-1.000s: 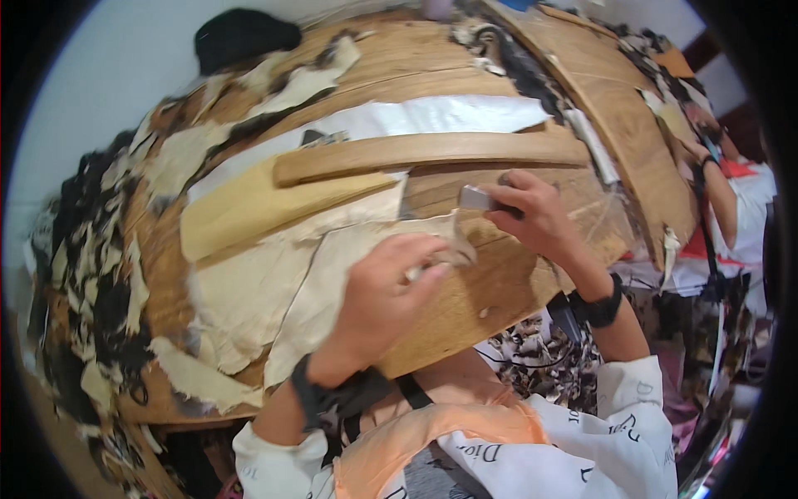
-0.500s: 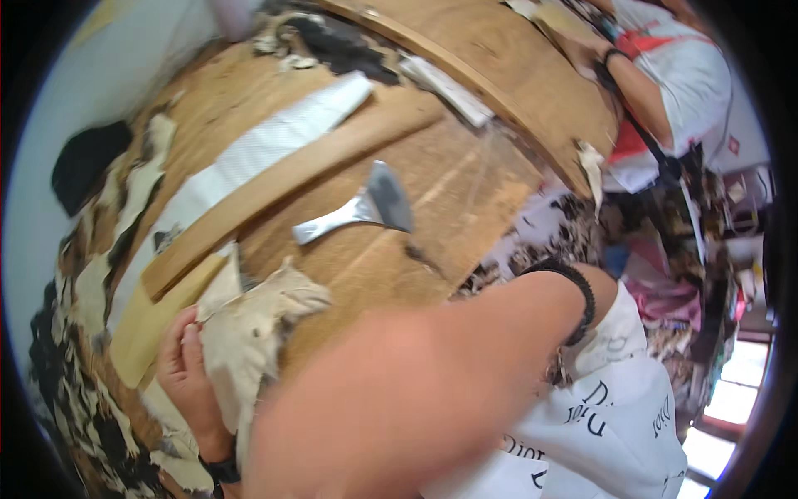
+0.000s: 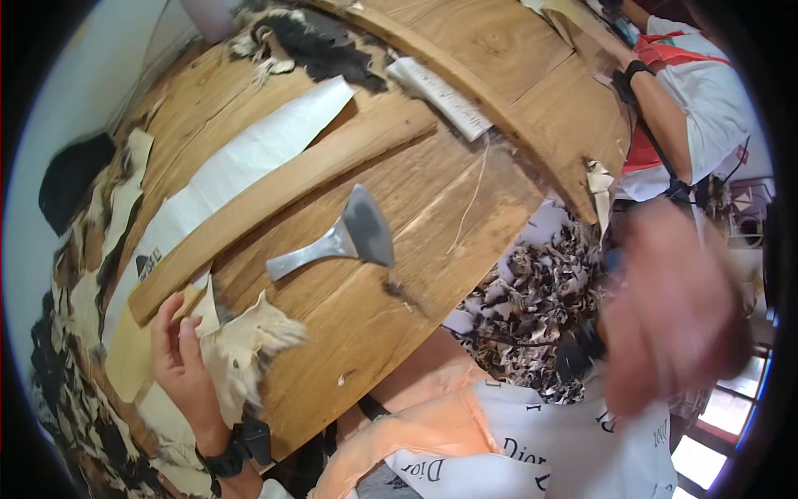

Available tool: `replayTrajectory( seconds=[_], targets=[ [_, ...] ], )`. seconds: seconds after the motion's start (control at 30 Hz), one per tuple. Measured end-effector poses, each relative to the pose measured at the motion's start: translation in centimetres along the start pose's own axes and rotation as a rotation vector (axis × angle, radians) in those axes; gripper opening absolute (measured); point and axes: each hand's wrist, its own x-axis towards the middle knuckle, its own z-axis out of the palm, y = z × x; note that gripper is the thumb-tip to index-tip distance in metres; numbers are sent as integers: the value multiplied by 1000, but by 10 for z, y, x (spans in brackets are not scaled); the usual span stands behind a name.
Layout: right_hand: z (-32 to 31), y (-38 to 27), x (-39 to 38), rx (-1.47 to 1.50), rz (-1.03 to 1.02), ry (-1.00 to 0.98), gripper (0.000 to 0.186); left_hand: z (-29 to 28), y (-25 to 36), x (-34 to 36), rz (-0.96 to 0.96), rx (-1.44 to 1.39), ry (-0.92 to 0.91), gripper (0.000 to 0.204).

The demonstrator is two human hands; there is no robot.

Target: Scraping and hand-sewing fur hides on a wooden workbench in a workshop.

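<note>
My left hand rests at the left of the wooden bench, its fingers loosely stretched and the thumb apart. Beside it lies a cream hide piece with a furry edge. The fingertips are close to the end of a long wooden strip; whether they touch it I cannot tell. Off the bench's right side, my right hand is smeared by motion, so its fingers cannot be read. A metal scraper with a fan-shaped blade lies mid-bench, with neither hand on it.
A white paper strip and a yellowish template flank the wooden strip. Hide scraps heap along the left, dark fur lies at the back. Offcuts fill the floor at right. Another person's arm works across a raised wooden edge.
My right hand has swung from over the near part of the bench out to the right. My left fingers have spread from the hide piece, which stays on the bench.
</note>
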Motion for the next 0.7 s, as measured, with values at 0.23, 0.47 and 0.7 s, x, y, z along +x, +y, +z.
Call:
replayTrajectory(
  seconds=[0.23,0.47,0.7],
  targets=[
    [69,180,35,-444,-83,8,12,-20,-8,0,-15,43,29,26],
    [74,194,37,-737,29,-144,11,-62,-31,-13,33,155,181,19],
    [74,215,52,-726,-53,-123,10,-95,-29,-28,-59,367,123,15]
  ],
)
